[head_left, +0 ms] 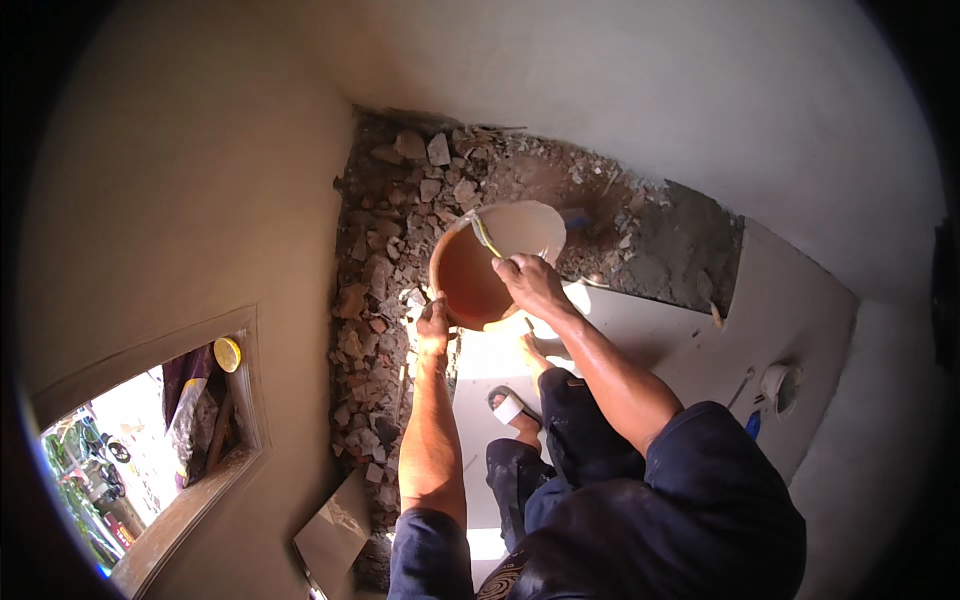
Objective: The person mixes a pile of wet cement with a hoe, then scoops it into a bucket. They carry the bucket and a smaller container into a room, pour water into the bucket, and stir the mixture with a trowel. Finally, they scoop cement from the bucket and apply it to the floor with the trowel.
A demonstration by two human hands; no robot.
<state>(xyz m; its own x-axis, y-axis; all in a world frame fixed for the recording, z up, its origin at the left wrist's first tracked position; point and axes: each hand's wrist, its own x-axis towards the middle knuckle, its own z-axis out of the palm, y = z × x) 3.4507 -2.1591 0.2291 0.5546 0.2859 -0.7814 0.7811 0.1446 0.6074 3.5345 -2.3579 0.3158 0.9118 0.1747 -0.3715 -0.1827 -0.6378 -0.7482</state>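
A wide bucket (478, 285), reddish-orange on its left part and pale grey on its right, is held in front of me over the edge between rubble and tiles. My left hand (432, 328) grips its near left rim, fingers closed. My right hand (532, 284) is closed around a thin yellow-green handle (487, 236) that runs to the bucket's far rim. Whether this handle belongs to the bucket or to a tool inside, I cannot tell. Sunlight falls on the bucket's near edge. What it contains cannot be made out.
Broken brick rubble (375, 290) runs along the left wall and far side. A grey mortar patch (685, 245) borders the pale floor tiles (620, 325). On the right lie a white round container (780, 386) and a blue-handled tool (753, 424). A loose tile (335, 535) leans at lower left.
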